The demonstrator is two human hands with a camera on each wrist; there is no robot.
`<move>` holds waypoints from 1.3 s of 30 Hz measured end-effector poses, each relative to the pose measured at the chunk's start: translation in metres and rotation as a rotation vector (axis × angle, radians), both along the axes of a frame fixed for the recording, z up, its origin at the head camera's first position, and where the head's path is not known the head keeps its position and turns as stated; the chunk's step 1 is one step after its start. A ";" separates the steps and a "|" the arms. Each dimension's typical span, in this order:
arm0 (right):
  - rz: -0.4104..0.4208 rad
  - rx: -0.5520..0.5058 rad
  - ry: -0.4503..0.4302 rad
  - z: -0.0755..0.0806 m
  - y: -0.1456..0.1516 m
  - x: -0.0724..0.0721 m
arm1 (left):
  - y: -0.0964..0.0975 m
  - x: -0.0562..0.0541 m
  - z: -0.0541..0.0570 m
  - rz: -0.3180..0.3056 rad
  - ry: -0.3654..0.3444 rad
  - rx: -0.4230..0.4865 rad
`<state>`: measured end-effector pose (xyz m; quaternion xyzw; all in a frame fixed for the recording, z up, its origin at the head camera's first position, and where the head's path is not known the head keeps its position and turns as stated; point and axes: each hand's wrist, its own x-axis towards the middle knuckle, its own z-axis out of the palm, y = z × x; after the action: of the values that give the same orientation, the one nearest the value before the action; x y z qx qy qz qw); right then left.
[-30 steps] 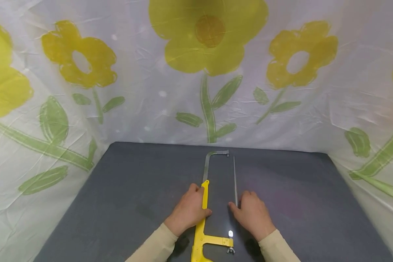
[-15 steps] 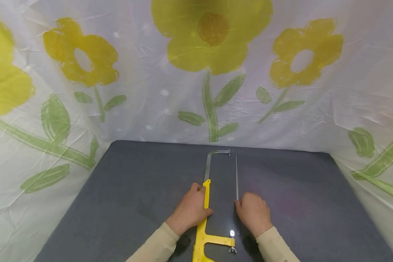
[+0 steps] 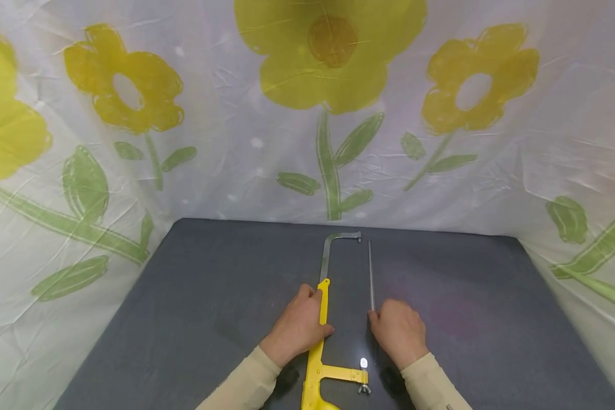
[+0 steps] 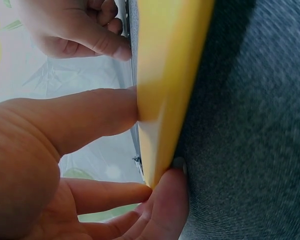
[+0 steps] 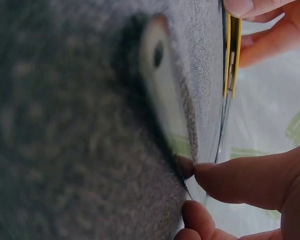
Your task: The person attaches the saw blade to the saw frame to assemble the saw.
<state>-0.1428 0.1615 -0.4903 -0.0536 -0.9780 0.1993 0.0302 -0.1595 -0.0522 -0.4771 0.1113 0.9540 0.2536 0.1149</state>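
A yellow hacksaw frame [image 3: 314,364] lies along the dark table, its silver hooked arm pointing away. My left hand [image 3: 296,326] holds its yellow spine between thumb and fingers; in the left wrist view the thumb presses one side of the yellow frame [image 4: 165,75]. To the right, parallel to it, is a thin hacksaw blade [image 3: 371,273], apart from the frame. My right hand [image 3: 398,335] pinches this blade, covering part of its length. The right wrist view shows the near end of the blade [image 5: 165,95], with a hole in it, close over the table.
A metal wing nut [image 3: 364,389] and a small bright tab [image 3: 364,363] sit on the frame's short yellow cross-arm. The dark table [image 3: 225,256] ends at a plastic sheet [image 3: 215,142] printed with yellow flowers, which hangs behind and on both sides.
My right thumb and fingers, spread apart at the blade before, have come together and now pinch it. My left hand and the hacksaw frame stay in place.
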 end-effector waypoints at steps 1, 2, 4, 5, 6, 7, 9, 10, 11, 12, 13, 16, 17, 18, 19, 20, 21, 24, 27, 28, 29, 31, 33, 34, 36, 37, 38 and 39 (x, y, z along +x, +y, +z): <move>-0.001 0.000 -0.008 0.002 0.000 0.001 | 0.000 0.000 0.000 -0.001 -0.001 0.002; 0.000 0.000 -0.015 0.003 0.000 0.001 | 0.000 0.000 0.000 -0.001 -0.002 0.004; 0.003 -0.003 -0.020 0.004 0.000 0.001 | 0.000 0.000 0.001 0.001 -0.003 0.011; 0.004 -0.005 -0.023 0.004 0.000 0.001 | 0.000 0.000 0.001 0.003 -0.003 0.014; 0.005 -0.007 -0.024 0.004 0.000 0.001 | 0.000 0.000 0.001 0.004 -0.002 0.015; 0.006 -0.009 -0.028 0.003 0.000 0.001 | 0.000 0.001 0.001 0.006 -0.003 0.016; 0.008 -0.014 -0.040 0.002 0.000 0.000 | 0.001 0.001 0.001 0.010 -0.006 0.016; 0.008 -0.017 -0.047 0.002 0.000 0.000 | 0.001 0.001 0.001 0.011 -0.007 0.015; 0.009 -0.020 -0.054 0.002 0.000 0.000 | 0.001 0.001 0.002 0.012 -0.007 0.015; 0.009 -0.022 -0.061 0.003 0.000 -0.001 | 0.001 0.001 0.002 0.014 -0.007 0.015; 0.009 -0.026 -0.068 0.003 -0.001 -0.001 | 0.001 0.002 0.002 0.015 -0.006 0.016; 0.009 -0.030 -0.069 0.004 -0.002 -0.001 | 0.001 0.002 0.002 0.016 0.000 0.013; 0.012 -0.033 -0.065 0.004 -0.002 -0.001 | 0.001 0.002 0.002 0.017 0.001 0.010; 0.014 -0.038 -0.063 0.004 -0.002 -0.001 | 0.001 0.002 0.002 0.016 0.003 0.007; 0.018 -0.044 -0.058 0.003 -0.002 -0.001 | 0.001 0.002 0.002 0.015 0.004 0.004; 0.020 -0.048 -0.055 0.003 -0.002 -0.001 | 0.001 0.002 0.002 0.015 0.004 0.001; 0.024 -0.053 -0.048 0.002 -0.001 -0.002 | 0.001 0.002 0.002 0.016 0.004 -0.001; 0.025 -0.052 -0.031 0.001 -0.001 -0.001 | 0.002 0.002 0.002 0.015 0.007 -0.002; 0.018 -0.027 -0.009 0.002 0.000 -0.001 | 0.002 0.002 0.001 0.015 0.009 0.000; 0.014 -0.020 -0.007 0.002 0.000 0.000 | 0.002 0.002 0.001 0.014 0.009 0.003; 0.010 -0.015 -0.007 0.003 0.001 0.000 | 0.002 0.002 0.001 0.013 0.008 0.006; 0.009 -0.012 -0.009 0.003 0.001 0.000 | 0.002 0.002 0.002 0.012 0.007 0.011; 0.008 -0.012 -0.016 0.003 0.001 0.000 | 0.002 0.002 0.002 0.010 0.005 0.015; 0.007 -0.014 -0.022 0.003 0.001 0.000 | 0.002 0.002 0.002 0.009 0.005 0.016; 0.005 -0.018 -0.032 0.003 0.000 -0.001 | 0.002 0.002 0.002 0.008 0.004 0.016; 0.004 -0.022 -0.038 0.003 0.000 -0.001 | 0.001 0.002 0.002 0.006 0.004 0.015; 0.001 -0.027 -0.045 0.004 0.000 -0.001 | 0.001 0.002 0.002 0.006 0.002 0.017; -0.001 -0.036 -0.054 0.004 0.000 -0.001 | 0.001 0.002 0.002 0.006 0.000 0.018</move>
<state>-0.1443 0.1614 -0.4866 -0.0601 -0.9747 0.2152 0.0029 -0.1578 -0.0513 -0.4754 0.1093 0.9521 0.2624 0.1129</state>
